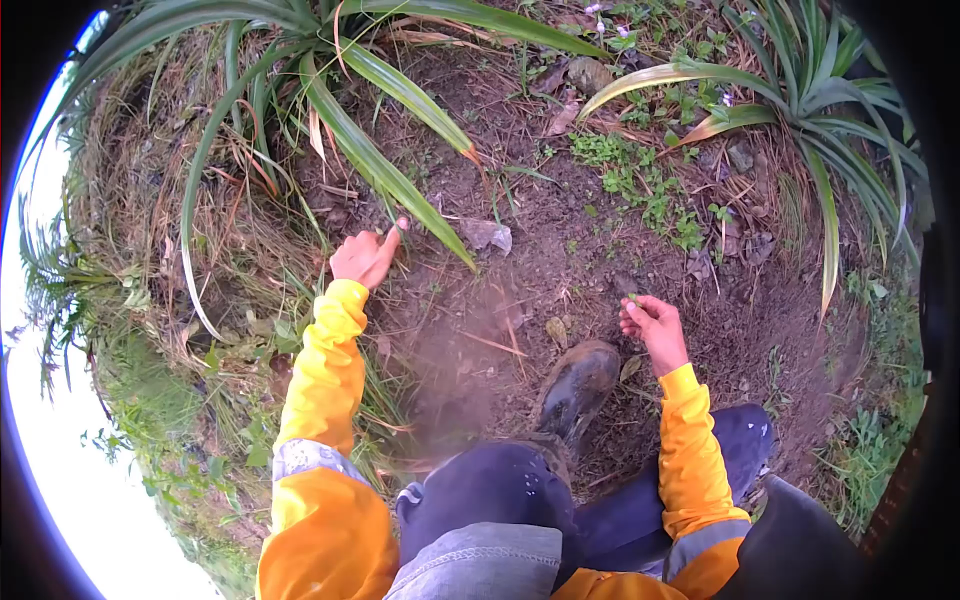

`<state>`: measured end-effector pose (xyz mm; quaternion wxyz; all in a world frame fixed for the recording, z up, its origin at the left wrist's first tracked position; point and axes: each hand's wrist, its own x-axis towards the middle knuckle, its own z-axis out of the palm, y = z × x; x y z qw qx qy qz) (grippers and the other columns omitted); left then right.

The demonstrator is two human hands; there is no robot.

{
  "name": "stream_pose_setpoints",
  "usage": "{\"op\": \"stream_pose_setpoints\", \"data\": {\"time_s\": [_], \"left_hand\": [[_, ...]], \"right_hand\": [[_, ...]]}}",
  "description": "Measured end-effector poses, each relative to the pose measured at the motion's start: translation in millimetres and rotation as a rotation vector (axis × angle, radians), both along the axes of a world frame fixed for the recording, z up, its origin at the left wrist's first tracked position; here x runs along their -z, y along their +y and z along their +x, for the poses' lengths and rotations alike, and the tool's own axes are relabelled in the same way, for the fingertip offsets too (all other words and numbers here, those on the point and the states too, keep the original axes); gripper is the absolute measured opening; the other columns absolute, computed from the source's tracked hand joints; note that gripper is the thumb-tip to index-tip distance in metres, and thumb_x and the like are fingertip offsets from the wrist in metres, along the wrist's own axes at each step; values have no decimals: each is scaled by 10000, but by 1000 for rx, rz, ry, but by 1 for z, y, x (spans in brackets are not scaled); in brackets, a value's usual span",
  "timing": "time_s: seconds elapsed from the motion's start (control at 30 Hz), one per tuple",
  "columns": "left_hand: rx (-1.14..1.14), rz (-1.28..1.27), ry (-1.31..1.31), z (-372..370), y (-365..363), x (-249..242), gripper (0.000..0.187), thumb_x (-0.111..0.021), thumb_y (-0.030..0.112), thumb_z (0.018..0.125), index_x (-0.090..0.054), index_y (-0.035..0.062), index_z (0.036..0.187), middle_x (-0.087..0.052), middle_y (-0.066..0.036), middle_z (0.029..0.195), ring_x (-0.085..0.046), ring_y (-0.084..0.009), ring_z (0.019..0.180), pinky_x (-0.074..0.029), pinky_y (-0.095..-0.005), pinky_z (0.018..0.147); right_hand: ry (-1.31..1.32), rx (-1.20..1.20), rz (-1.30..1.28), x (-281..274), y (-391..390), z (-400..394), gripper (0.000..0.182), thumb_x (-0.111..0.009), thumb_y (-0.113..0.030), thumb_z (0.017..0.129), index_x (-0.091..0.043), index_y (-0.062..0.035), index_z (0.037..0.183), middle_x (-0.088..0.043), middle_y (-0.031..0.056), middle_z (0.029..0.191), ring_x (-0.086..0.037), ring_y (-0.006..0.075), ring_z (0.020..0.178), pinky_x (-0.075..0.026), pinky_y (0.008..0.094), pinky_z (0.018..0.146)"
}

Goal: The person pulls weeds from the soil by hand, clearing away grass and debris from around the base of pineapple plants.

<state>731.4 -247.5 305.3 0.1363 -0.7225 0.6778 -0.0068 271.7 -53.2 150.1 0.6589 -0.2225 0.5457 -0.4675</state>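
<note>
My left hand [365,258] reaches out at the edge of the grass, just under a long green leaf [395,180] of a spiky, strap-leaved plant. One digit is stretched out and stands apart from the rest, its tip close to the leaf; the other fingers are bent and partly hidden. Above the bare soil, beyond my boot, my right hand [655,332] is closed in a pinch. A small green sprig [632,297] shows at its fingertips, too tiny to make out well.
A dark muddy boot [580,385] stands on brown soil [460,350] between my hands. Another strap-leaved plant [800,100] grows at upper right, near low green weeds [640,185]. Dry grass [150,200] covers the left bank. A pale scrap [487,235] lies on the soil.
</note>
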Motion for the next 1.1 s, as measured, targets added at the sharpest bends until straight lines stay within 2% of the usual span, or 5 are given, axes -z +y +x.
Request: {"op": "stream_pose_setpoints", "data": {"time_s": [0.43, 0.7, 0.8, 0.93, 1.1], "left_hand": [[400, 153, 10, -14, 42, 31, 346, -603, 307, 961, -747, 28, 814, -721, -214, 770, -727, -406, 781, -577, -502, 799], [-109, 1717, -262, 124, 261, -40, 354, -787, 334, 833, -800, 114, 1110, -801, -54, 928, -771, -188, 868, -592, -385, 868], [386, 1320, -287, 48, 262, -86, 653, -814, 380, 832, -638, 176, 1427, -792, -89, 1129, -728, -327, 1129, -550, -462, 1005], [280, 320, 606, -82, 167, -74, 362, -686, 212, 987, -687, 18, 1293, -771, -181, 1015, -763, -342, 903, -600, -417, 867], [854, -298, 349, -162, 28, -17, 195, -650, 147, 967, -682, 21, 1112, -707, -178, 1055, -658, -399, 1068, -519, -492, 960]], "right_hand": [[214, 21, -85, 15, 15, -16, 247, -720, -111, 986, -710, 69, 1153, -735, 63, 870, -681, 107, 743, -545, 270, 655], [169, 17, -104, 12, 6, -11, 213, -713, -89, 984, -730, 52, 1143, -744, 61, 875, -681, 110, 734, -556, 270, 665], [149, -5, -90, 9, -4, 5, 213, -723, -100, 976, -743, 40, 1136, -743, 50, 871, -685, 103, 750, -553, 267, 680], [404, -86, -152, 18, -4, 26, 298, -783, -175, 934, -754, 46, 1132, -761, 76, 885, -705, 143, 779, -567, 309, 746], [549, -115, -183, 15, 11, 18, 284, -790, -175, 911, -767, 21, 1115, -774, 112, 896, -709, 169, 788, -563, 327, 771]]}}
